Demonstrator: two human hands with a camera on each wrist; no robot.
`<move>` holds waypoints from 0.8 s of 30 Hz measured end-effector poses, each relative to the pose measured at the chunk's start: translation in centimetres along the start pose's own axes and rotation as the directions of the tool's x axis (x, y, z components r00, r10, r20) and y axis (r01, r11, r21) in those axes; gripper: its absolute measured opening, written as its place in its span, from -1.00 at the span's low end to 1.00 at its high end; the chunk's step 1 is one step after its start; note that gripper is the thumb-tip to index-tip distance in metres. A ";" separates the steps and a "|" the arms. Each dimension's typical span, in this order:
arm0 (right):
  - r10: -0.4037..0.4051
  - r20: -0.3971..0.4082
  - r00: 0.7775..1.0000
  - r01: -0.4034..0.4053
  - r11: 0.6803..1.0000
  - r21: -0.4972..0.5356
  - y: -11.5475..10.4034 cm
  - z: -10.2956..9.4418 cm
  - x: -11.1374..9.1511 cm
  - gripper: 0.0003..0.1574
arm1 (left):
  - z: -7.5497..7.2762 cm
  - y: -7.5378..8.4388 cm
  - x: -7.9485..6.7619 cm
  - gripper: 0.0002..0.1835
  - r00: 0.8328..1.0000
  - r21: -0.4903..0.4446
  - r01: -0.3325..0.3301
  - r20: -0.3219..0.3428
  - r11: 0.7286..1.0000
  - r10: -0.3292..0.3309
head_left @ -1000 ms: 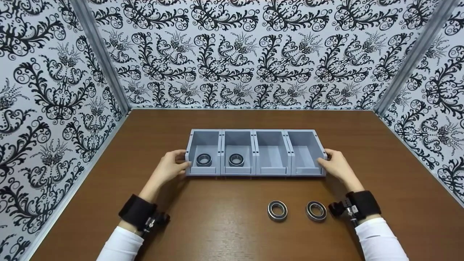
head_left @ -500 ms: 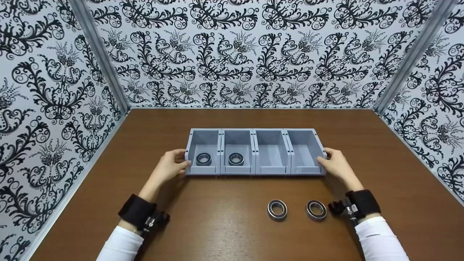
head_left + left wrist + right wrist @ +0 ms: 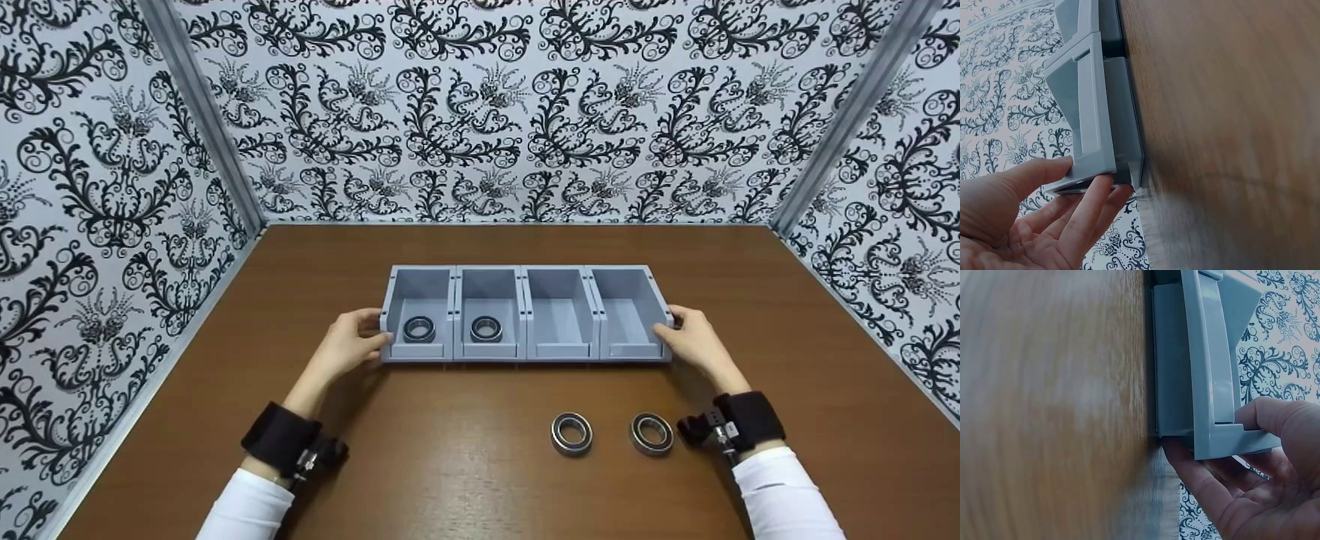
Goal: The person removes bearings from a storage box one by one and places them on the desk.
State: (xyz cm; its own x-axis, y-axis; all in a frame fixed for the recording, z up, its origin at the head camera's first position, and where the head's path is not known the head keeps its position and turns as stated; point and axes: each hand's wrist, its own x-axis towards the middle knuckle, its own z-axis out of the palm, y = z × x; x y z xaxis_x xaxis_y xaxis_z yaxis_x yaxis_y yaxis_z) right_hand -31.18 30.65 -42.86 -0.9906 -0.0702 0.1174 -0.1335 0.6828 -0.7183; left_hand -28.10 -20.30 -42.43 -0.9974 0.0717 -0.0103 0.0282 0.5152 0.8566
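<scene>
A row of joined grey storage bins (image 3: pixel 562 350) stands on the wooden table. Its left end is held by my left hand (image 3: pixel 351 343), thumb at the inner side of the wall and fingers outside and beneath, as the left wrist view shows. My right hand (image 3: pixel 694 339) grips the opposite end wall the same way, fingers curling under the edge in the right wrist view. One ball bearing (image 3: pixel 419 329) lies in the leftmost bin and another bearing (image 3: pixel 486 329) in the bin beside it. The two bins on the right hold nothing.
Two more bearings lie flat on the table (image 3: pixel 450 480) in front of the bins: one bearing (image 3: pixel 571 433) right of centre, the other bearing (image 3: pixel 652 433) close to the right wrist's camera strap (image 3: pixel 750 421). Patterned walls (image 3: pixel 480 112) enclose the back and sides.
Both hands keep their hold on the bins. The whole scene shifts very slightly left and up in the head view; nothing else visibly moves.
</scene>
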 end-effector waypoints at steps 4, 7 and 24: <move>-0.001 0.000 1.000 0.001 1.000 -0.004 0.1 0.0 0.0 -0.54 | 0.1 -0.1 0.0 -0.46 1.000 -0.004 0.001 -0.001 1.000 -0.001; -0.006 -0.004 1.000 0.006 1.000 -0.009 0.1 0.0 0.0 -0.54 | 0.1 -0.1 0.1 -0.45 1.000 -0.010 0.000 -0.001 1.000 0.000; 0.000 0.006 1.000 -0.001 1.000 0.026 0.1 0.0 0.0 -0.51 | -0.2 0.2 -0.2 -0.43 1.000 0.034 -0.026 0.002 0.999 0.026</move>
State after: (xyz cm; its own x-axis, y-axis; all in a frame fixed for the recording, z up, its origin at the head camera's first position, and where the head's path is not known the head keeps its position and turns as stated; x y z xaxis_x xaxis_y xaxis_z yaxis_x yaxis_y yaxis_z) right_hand -31.17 30.75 -42.93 -0.9908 -0.0746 0.1128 -0.1337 0.6638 -0.7358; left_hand -27.94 -20.39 -42.14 -0.9961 0.0871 0.0105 0.0562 0.5416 0.8388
